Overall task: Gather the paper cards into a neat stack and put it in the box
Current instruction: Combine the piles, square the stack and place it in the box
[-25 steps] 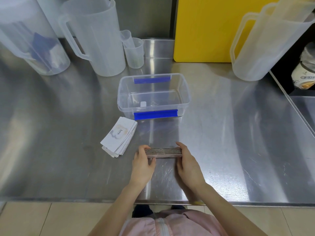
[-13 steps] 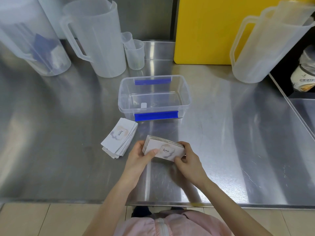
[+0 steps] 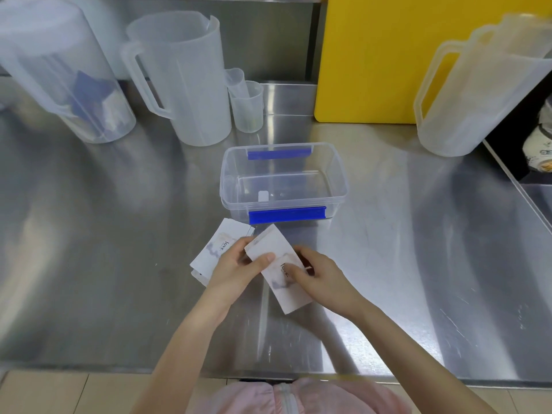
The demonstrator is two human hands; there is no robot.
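Observation:
I hold a stack of white paper cards [image 3: 276,252] printed "love" face up between both hands, just above the steel counter. My left hand [image 3: 236,271] grips its left edge with the thumb on top. My right hand [image 3: 321,276] holds its right side, fingers over the print. A second, fanned pile of cards [image 3: 219,249] lies on the counter to the left, partly hidden under my left hand. The clear plastic box [image 3: 340,186] with blue clips stands open just beyond, with only a small white piece inside.
Behind the box stand two large clear pitchers [image 3: 185,82], one [image 3: 59,82] holding blue and white items, and small measuring cups [image 3: 248,106]. A yellow board [image 3: 373,55] leans at the back. Another pitcher [image 3: 478,85] stands at right near the counter's edge [image 3: 519,189].
The stack stood on edge between my hands; it has been laid flat, face up, and turned diagonally, moving left toward the fanned pile. My left hand now overlaps that pile.

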